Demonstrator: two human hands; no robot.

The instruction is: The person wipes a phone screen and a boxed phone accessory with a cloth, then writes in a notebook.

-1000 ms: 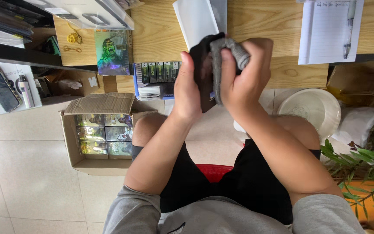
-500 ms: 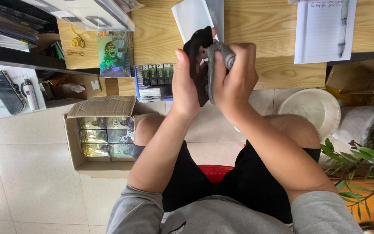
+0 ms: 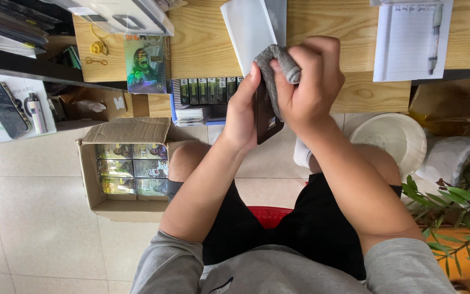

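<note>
Holding a dark, flat phone [image 3: 266,114] upright above the lap, the left hand [image 3: 241,111] has its grip wrapped along the phone's edge, while the right hand [image 3: 307,81] pinches a grey cloth [image 3: 279,64] against its upper part. Behind them, on the wooden counter [image 3: 202,43], lie a white envelope [image 3: 246,30], a lined notepad [image 3: 409,41] with a pen and a shiny green package [image 3: 144,64]. On the tiled floor to the left, an open cardboard box [image 3: 104,204] holds 2 columns of similar glossy green packs [image 3: 131,169].
</note>
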